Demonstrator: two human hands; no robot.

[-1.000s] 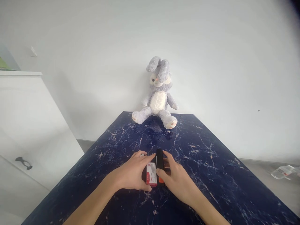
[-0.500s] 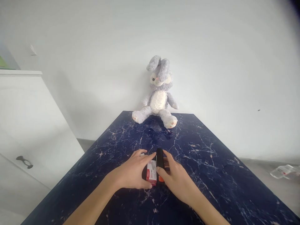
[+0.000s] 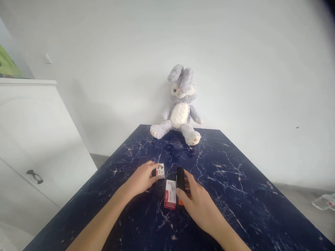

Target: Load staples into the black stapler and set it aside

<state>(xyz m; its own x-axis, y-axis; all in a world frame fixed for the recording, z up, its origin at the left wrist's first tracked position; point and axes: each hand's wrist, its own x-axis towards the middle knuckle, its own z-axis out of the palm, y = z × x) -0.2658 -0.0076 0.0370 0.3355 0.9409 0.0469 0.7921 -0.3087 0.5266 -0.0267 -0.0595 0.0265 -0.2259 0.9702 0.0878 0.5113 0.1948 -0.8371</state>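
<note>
My left hand [image 3: 142,177] grips a small white box [image 3: 160,171] by its left side, fingers and thumb closed on it. The box has a dark picture and a bit of red print. A black stapler [image 3: 180,177] with an orange part low on it stands under my right hand [image 3: 196,198], which is closed around its right side with the thumb across the front. Just left of the stapler, a red and white staple box [image 3: 170,193] rests on the dark blue marbled table [image 3: 146,223], touched by neither hand.
A grey plush rabbit [image 3: 180,111] sits at the table's far edge against the wall. To the left stands a white cabinet [image 3: 34,125] with a dark handle. A clear plastic item [image 3: 323,202] lies on the floor at far right.
My left hand has moved left, off the red and white staple box, and now shows the small white box in its grip. The right hand stays on the stapler. The view has shifted slightly.
</note>
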